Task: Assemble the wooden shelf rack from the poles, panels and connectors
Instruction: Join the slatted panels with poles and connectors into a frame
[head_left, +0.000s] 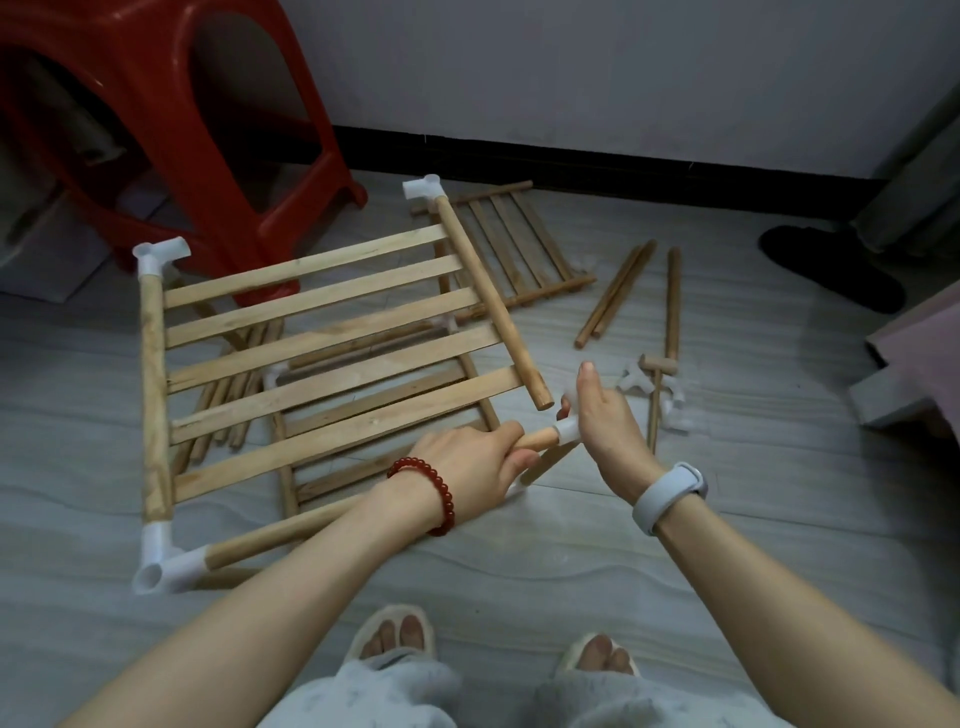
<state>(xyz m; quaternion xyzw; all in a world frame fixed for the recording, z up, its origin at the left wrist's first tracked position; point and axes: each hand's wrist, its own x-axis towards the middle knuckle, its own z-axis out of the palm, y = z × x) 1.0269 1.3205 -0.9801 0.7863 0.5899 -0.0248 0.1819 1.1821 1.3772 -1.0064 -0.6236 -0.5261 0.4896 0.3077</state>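
Front pole (291, 535) is gripped near its end by left hand (470, 467), white connector (566, 431) by right hand (605, 415); connector should be pushed on square w/ side pole (493, 306).

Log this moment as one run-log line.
left hand: grips front pole | right hand: fits white connector | panel's right pole: unjoined
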